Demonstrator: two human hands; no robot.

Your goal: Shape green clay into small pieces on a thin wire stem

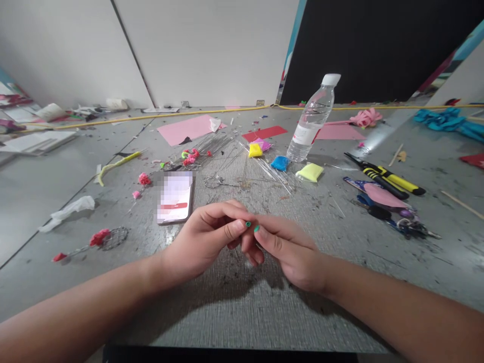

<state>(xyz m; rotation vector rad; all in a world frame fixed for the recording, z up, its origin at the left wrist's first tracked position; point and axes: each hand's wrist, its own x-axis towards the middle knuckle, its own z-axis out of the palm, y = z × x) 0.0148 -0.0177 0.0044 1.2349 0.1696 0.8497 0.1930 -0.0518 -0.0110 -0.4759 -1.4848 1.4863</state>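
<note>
Near the middle of the front edge of the grey, finely streaked table (227, 322), the left hand (206, 233) pinched a small, matte green piece (248, 224) — rounded, with a darker centre — at the tips of its thumb and forefinger. The right hand (297, 249), fingers curled, pinched a smooth green bit (256, 229) at its thumb tip, just beside the first. Toward the table's far edge stood a clear plastic bottle (310, 118).

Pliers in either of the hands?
No, the yellow-and-black pliers lie on the table, apart from the left hand and right hand.
</note>
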